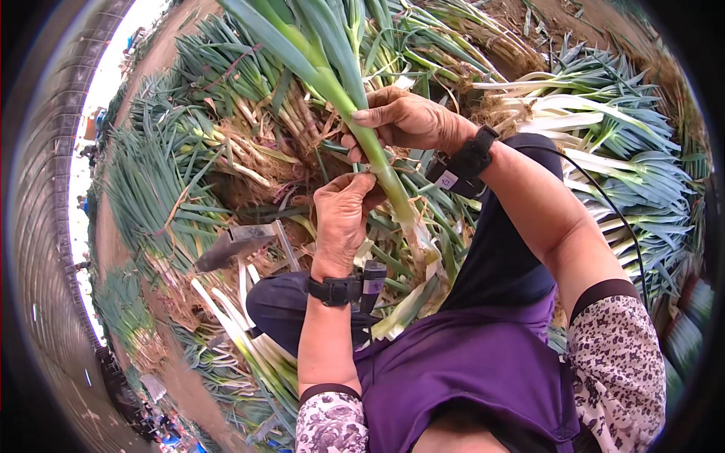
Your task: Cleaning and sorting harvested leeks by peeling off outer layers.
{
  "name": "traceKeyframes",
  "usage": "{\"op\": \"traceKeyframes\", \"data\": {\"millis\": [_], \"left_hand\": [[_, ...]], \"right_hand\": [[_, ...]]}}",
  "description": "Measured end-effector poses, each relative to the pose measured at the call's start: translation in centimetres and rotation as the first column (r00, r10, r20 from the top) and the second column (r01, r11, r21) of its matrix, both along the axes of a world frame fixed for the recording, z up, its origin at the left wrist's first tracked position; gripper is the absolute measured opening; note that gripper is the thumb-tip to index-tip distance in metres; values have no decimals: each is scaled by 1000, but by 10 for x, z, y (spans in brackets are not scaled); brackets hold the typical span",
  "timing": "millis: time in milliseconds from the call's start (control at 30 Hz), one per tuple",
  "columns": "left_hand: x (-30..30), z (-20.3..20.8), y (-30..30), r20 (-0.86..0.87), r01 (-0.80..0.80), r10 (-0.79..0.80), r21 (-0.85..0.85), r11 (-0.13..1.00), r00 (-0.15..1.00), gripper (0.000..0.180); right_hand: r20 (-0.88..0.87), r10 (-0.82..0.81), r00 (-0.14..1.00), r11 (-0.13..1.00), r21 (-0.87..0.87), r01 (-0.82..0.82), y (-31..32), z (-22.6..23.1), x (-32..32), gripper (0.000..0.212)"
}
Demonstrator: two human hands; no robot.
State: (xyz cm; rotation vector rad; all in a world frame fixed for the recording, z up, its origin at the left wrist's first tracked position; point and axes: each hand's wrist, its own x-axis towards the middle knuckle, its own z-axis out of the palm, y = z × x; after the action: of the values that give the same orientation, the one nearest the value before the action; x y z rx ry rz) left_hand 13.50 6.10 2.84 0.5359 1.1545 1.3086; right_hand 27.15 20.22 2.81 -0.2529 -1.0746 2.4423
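Note:
A long leek [387, 177] slants across the middle, its green leaves at the top and its pale root end lower down, over my lap. My right hand [411, 121] is closed around the stalk below the leaves, thumb lying along it. Just beneath, the fingers of my left hand [340, 219] pinch the stalk's side where the outer skin looks loose. Some of the left fingers are hidden behind the stalk. Brownish, ragged skin hangs about the lower end of the leek.
Untrimmed leeks with soil on their roots [257, 162] lie heaped ahead and to the left. Cleaned white-stemmed leeks [604, 121] are piled at the right. A grey metal piece [238, 245] stands left of my knee. A black cable [615, 208] runs beside my right arm.

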Motion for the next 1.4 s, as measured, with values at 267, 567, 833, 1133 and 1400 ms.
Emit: {"op": "traceKeyframes", "data": {"millis": [267, 567, 833, 1133, 1400], "left_hand": [[-5, -57, -33, 416, -235, 345, -292, 927, 842, 8], [-16, -82, -40, 577, -197, 209, -85, 977, 789, 16], [-36, -96, -62, -454, -202, 180, 0, 979, 873, 23], [-26, -40, -13, -713, -59, 330, 377, 924, 618, 18], [-21, -57, -18, -693, 6, 200, 283, 959, 693, 10]], "right_hand": [[186, -7, 982, 990, 137, -18, -23, 3, -10, 28], [172, -267, 948, 963, 93, 255, -5, 3, -16, 27], [225, -272, 936, 957, 168, 238, 2, -4, -16, 29], [309, -388, 868, 921, 172, 350, 3, -11, -28, 28], [228, -667, 710, 744, 139, 654, 30, -19, -20, 24]]}}
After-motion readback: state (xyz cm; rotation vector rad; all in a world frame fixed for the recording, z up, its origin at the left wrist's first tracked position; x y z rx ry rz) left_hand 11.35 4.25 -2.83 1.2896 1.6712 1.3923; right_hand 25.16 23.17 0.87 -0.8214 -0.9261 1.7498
